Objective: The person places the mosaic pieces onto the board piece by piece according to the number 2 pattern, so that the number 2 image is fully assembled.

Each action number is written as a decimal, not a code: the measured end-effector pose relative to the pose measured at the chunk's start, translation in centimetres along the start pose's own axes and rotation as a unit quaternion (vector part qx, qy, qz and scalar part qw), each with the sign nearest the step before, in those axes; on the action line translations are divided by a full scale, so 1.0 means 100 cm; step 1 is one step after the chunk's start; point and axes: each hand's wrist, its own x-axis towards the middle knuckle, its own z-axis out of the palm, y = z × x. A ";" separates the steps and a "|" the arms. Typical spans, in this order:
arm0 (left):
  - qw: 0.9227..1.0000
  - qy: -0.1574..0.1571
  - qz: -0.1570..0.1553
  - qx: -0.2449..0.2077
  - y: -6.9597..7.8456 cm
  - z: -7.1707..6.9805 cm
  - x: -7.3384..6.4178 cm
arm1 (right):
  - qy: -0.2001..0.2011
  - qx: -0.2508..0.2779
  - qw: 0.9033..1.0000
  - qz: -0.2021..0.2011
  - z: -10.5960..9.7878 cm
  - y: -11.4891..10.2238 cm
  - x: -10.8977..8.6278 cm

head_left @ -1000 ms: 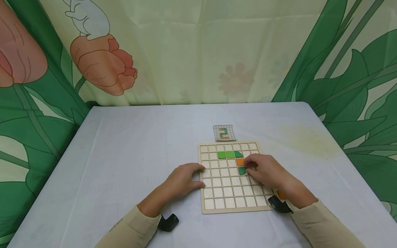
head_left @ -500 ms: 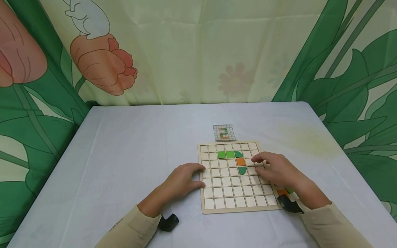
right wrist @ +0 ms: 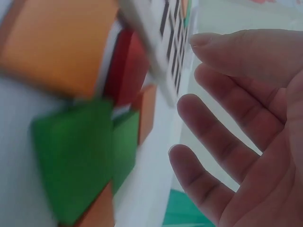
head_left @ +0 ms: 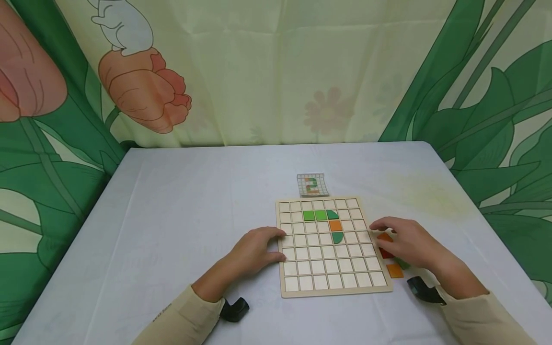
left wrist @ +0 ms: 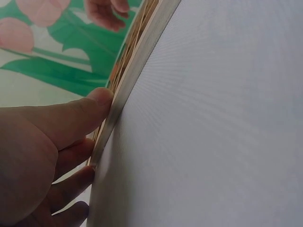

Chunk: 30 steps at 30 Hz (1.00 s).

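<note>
Head view: here's the grid board [head_left: 316, 266] on the white table [head_left: 194, 201], five coloured pieces [head_left: 320, 215] sitting in its cells towards the far side, a patterned card [head_left: 312, 185] just beyond. The left hand [head_left: 254, 251] touches the board's left edge, thumb and fingers apart; the right hand [head_left: 416, 242] hovers by its right edge, fingers parted, holding nothing, near loose tiles [head_left: 395, 271]. Left wrist: thumb against the board's rim! Right wrist: orange, red and green tiles beside the board, fingers clear of them.
</note>
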 end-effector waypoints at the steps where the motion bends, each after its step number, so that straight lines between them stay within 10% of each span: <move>1: 1.000 0.000 0.001 0.001 0.000 0.000 0.000 | 0.000 -0.004 1.000 0.000 0.000 0.003 -0.001; 30: 1.000 -0.001 0.001 0.005 0.000 0.001 0.001 | 0.003 -0.016 1.000 0.019 0.002 0.025 0.002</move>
